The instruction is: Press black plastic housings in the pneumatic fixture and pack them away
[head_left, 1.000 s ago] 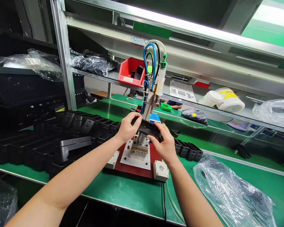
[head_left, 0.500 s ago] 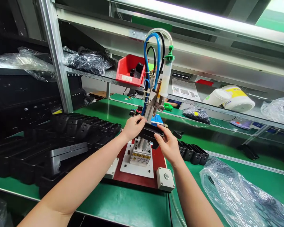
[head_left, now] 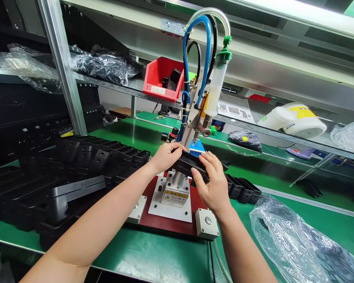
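Observation:
Between my two hands is a black plastic housing (head_left: 186,162), long and hollow, held under the nozzle of a dispensing machine. My left hand (head_left: 168,156) pinches its left end, thumb and forefinger closed on the rim. At the right end, my right hand (head_left: 211,177) grips it with the thumb in front and the fingers over the top. A clear syringe (head_left: 217,86) with a green cap leans above, fed by blue and black hoses. The machine's metal base (head_left: 175,194) bears a yellow warning label. Its lower mount is partly hidden behind the housing.
Rows of black housings (head_left: 106,157) fill the left of the green bench, several more (head_left: 242,188) stand at right. A button box (head_left: 207,223) sits front right of the machine. Clear plastic bags (head_left: 297,236) lie at right. A red bin (head_left: 162,80) and white tubs (head_left: 303,122) rest on the shelf.
My right hand's fingers have shifted further over the housing's top and spread more. The left hand keeps its pinch. The camera view has moved slightly closer to the machine.

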`<state>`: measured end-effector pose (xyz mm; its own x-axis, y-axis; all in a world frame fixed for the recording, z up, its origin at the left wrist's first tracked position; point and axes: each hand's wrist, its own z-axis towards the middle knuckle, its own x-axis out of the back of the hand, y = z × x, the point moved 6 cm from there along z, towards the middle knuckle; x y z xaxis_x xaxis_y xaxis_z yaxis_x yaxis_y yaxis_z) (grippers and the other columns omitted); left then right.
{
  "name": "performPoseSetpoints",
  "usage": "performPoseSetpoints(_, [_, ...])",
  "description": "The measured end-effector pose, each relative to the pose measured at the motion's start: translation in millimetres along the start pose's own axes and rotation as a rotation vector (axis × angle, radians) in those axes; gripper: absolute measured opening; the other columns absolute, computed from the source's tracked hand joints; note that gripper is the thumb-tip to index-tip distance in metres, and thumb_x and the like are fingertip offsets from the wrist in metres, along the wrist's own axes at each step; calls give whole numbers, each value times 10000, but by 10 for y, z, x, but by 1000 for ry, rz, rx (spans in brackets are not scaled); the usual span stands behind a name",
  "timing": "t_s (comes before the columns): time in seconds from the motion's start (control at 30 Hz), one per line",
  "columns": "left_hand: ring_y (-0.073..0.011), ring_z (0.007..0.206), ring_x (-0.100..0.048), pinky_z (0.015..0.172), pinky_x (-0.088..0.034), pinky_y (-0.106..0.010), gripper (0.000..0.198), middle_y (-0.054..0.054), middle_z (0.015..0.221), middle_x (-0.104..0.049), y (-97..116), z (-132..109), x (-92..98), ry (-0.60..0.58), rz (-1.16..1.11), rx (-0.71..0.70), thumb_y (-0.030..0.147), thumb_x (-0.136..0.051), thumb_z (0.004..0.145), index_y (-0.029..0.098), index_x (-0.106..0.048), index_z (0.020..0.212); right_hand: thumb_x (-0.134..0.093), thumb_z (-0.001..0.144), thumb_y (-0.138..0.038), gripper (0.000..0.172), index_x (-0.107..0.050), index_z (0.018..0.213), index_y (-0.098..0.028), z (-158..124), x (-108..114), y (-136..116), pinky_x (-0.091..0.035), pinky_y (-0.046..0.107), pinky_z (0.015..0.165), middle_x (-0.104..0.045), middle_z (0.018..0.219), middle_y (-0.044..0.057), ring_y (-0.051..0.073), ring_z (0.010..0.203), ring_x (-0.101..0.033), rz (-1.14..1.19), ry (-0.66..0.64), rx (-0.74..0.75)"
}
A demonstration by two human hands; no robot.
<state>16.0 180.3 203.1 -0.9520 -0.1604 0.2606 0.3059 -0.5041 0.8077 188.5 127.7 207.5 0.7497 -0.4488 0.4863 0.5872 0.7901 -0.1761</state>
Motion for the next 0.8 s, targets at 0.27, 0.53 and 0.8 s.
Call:
performPoseSetpoints(0.27, [-166, 781, -648, 736, -494, -255, 269, -15, 823, -726, 25, -22, 15, 76, 13, -36, 212, -457, 767, 177, -722, 791, -390, 986, -345, 345, -669, 1090, -171, 194, -116, -129, -523, 373, 806, -681, 990, 109, 230, 915, -641, -245, -38, 42])
performPoseSetpoints(0.53, [-181, 778, -658, 717, -505, -271, 301, -8, 824, -744, -18, -30, 4, 142, 95, 1, 186, -458, 753, 198, -756, 785, -354, 970, -224, 335, -683, 971, -165, 197, -196, -107, -493, 336, 724, -660, 857, 79, 199, 802, -617, -261, 51, 27])
performPoseSetpoints(0.8, [-188, 849, -657, 834, -501, -293, 355, -33, 908, -737, 56, -140, 21, 201, 145, -71, 156, -407, 770, 182, -756, 832, -370, 966, -230, 317, -671, 1054, -189, 96, -226, -43, -503, 382, 826, -652, 977, 100, 221, 925, -615, -111, 121, -37])
